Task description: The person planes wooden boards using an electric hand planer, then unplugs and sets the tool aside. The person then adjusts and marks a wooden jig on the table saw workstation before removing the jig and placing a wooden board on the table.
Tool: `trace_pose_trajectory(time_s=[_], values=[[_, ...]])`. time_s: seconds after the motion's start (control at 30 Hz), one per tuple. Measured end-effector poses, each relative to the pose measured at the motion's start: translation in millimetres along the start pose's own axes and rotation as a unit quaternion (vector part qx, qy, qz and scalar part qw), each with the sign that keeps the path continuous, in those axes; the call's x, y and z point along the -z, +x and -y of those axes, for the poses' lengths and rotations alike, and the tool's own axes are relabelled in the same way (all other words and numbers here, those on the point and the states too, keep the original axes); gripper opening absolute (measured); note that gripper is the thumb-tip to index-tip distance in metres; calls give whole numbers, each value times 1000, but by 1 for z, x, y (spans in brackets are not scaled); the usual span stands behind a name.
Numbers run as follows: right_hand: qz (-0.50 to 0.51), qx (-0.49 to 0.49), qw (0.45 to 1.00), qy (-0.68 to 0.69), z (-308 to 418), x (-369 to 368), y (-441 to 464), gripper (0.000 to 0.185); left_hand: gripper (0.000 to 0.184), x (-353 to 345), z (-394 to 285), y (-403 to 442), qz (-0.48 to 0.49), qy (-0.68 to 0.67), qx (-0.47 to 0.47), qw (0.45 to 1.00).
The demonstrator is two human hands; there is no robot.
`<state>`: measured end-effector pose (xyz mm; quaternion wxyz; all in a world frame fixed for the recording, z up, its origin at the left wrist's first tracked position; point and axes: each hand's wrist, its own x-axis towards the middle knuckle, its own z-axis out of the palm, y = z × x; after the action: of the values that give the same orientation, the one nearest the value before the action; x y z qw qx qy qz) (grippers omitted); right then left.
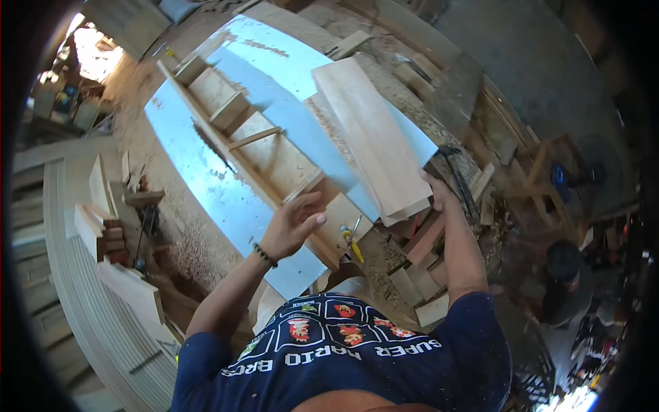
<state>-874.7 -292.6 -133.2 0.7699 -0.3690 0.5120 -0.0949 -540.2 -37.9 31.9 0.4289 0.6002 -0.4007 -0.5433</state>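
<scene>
Within right hand (443, 195) — pale wood (374, 141).

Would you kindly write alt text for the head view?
A person's right hand grips the end of a long wooden piece; the left hand, partly open, is beside a divided wooden frame lying on a light blue surface.

A broad, flat, pale-blue panel (185, 139) carries a long, narrow, light-brown wooden frame (257, 176) with cross-pieces between its sides, and scattered brown wood shavings (266, 48).
</scene>
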Motion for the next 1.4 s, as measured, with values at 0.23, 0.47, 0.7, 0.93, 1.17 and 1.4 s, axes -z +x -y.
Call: trace_pose_trajectory(time_s=[0.23,0.47,0.7,0.93,1.17,1.4], values=[[-5,56,998,9,-21,1,-18,81,46,-7,63,-113,-80,-86,50,992],[13,81,993,83,-87,19,-78,77,53,-62,128,-176,65,-152,217,962],[-49,92,986,130,-176,-1,-137,75,96,-165,232,-153,101,-2,134,986],[7,94,981,169,-225,-2,-173,80,132,-216,245,-97,56,-244,146,957],[59,77,977,188,-254,19,-191,83,85,-257,207,-81,21,-309,-8,951],[131,76,974,170,-157,24,-115,90,65,-269,204,-108,-55,-228,4,972]])
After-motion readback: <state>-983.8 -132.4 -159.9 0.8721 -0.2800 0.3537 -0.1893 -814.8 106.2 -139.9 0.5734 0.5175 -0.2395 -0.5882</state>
